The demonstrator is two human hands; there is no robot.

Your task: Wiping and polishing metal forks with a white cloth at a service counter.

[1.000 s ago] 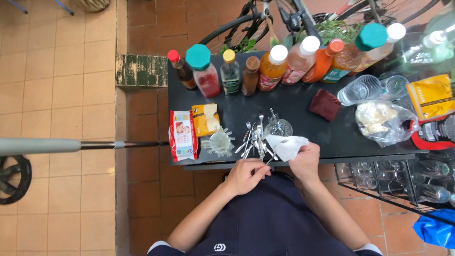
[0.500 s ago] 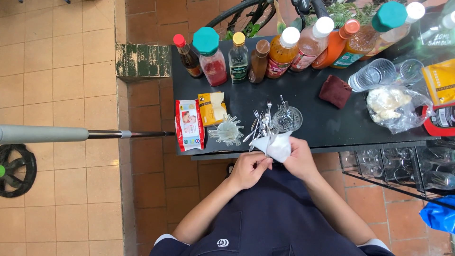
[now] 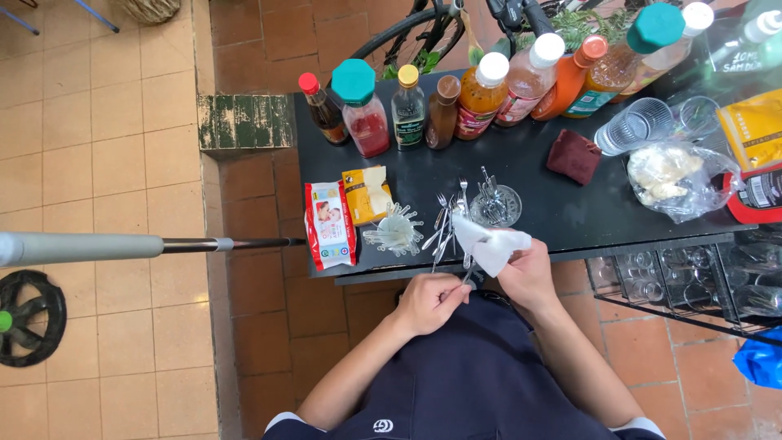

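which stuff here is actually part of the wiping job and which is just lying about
In use: left hand pinching a utensil handle, right hand holding the white cloth, forks on the table edge, glass cup of cutlery.

Lying about: sauce bottles, wipes packet, maroon pouch, plastic bag.

Shiny metal forks (image 3: 444, 224); soft white tissue (image 3: 491, 244); glossy black tabletop (image 3: 529, 175); clear glass (image 3: 634, 126).

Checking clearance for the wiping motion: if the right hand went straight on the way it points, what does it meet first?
Likely the loose forks on the black table; the right hand, holding the white cloth, points up-left toward them. Depth is unclear from above.
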